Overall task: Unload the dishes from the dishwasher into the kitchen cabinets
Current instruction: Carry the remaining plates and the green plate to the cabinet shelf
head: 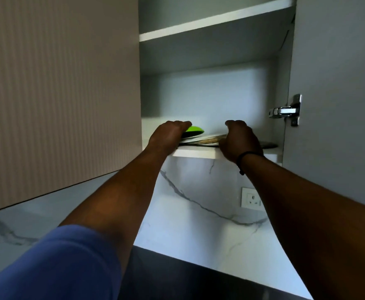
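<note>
Plates going onto the bottom cabinet shelf.
Left hand (169, 133) and right hand (238, 140) gripped the plates (201, 140) at the shelf (195, 153) edge; next they likely needed sliding deeper before release.

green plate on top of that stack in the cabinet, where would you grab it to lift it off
Probably by the right-hand rim of the green plate, coming from the open cabinet front. It lies flat on top of the stack of plates, its rim overhangs there, and that side is bare. The left hand covers its left side; the right hand holds the stack's right edge.
</note>
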